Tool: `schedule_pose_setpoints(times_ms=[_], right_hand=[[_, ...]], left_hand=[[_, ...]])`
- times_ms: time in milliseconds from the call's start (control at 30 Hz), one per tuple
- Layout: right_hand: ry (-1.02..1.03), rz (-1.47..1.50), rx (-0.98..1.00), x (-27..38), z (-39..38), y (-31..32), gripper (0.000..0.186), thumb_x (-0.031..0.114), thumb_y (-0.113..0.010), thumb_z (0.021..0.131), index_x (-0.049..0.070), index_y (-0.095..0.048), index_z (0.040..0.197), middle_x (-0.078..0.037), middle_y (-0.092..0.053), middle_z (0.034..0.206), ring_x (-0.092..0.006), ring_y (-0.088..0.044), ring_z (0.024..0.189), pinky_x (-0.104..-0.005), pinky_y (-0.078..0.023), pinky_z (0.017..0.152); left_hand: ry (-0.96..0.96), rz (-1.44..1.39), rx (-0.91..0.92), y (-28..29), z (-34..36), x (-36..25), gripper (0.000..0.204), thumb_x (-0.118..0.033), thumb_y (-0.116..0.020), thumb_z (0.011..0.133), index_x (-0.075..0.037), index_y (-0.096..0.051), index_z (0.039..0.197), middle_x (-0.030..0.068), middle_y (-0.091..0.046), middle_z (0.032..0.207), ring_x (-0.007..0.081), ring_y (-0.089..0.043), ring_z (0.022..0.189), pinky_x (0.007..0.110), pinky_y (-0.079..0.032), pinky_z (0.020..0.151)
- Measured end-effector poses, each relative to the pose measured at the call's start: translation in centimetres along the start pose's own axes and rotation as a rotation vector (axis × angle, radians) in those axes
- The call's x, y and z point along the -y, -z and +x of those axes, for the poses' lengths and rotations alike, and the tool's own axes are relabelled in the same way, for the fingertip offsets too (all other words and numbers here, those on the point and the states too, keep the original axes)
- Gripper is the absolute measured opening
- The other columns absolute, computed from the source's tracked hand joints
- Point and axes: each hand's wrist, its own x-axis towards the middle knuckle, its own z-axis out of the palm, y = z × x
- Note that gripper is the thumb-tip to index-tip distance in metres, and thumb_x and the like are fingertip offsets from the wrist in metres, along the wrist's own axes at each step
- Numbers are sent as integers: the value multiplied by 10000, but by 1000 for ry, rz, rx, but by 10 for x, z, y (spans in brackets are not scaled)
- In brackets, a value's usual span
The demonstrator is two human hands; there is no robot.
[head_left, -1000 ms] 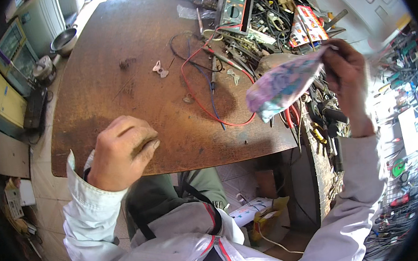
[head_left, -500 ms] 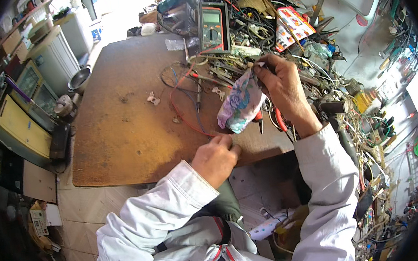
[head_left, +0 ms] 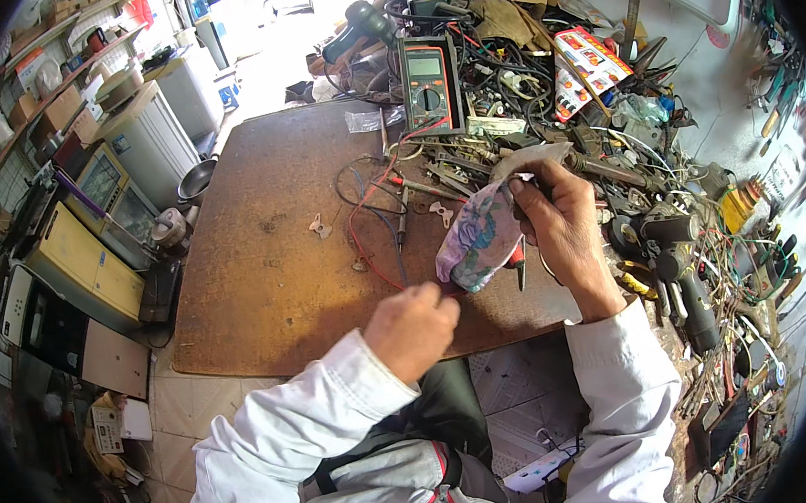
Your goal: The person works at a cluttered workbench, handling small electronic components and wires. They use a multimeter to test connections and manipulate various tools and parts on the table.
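Observation:
My right hand (head_left: 561, 214) pinches the top edge of a floral cloth (head_left: 480, 237) in purple and teal, which hangs baggy like a pouch over the right part of the table. A pale flap of it shows above my fingers. My left hand (head_left: 413, 327) is curled near the table's front edge, just left of the cloth's lower end. It is slightly blurred, and whatever its fingers may hold is hidden. Beyond the hands, test leads (head_left: 356, 236) and two small metal plates (head_left: 320, 226) lie on the brown table (head_left: 242, 275).
A multimeter (head_left: 430, 86) stands at the table's far side. Heaped tools, cables and parts (head_left: 528, 97) crowd the right side. Behind the cloth lies a red-handled probe (head_left: 518, 259). Cabinets (head_left: 92, 259) and a pan (head_left: 196, 181) are at the left.
The view has tilted up a little. My right hand now holds the cloth with its pale flap spread out at the top. My left hand has drawn slightly away from the cloth's lower end.

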Motion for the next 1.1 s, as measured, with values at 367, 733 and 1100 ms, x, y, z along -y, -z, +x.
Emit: schedule_pose_setpoints(times_ms=[367, 733, 1100], right_hand=[[141, -93, 0, 1, -3, -11, 118, 4, -605, 906, -40, -617, 1015, -103, -651, 752, -114, -605, 682, -291, -492, 611], [605, -512, 263, 10, -46, -42, 287, -17, -579, 817, -9, -553, 1102, -166, -605, 811, -361, -631, 633, -442, -506, 524], [487, -668, 36, 14, -67, -7, 390, 5, -623, 831, 54, -538, 1208, -169, -620, 819, -354, -638, 627, -433, -501, 523]], left_hand=[[186, -488, -234, 5, 107, 92, 151, -111, -681, 872, 26, -693, 934, 98, -687, 815, 213, -661, 744, 362, -536, 683], [95, -1049, 88, 64, 111, 50, 231, -208, -731, 884, 14, -671, 864, -10, -627, 745, 35, -540, 666, 233, -451, 566], [106, -1227, 133, 70, 88, 36, 112, -77, -699, 888, 24, -682, 934, 14, -651, 810, 53, -568, 720, 222, -468, 633]])
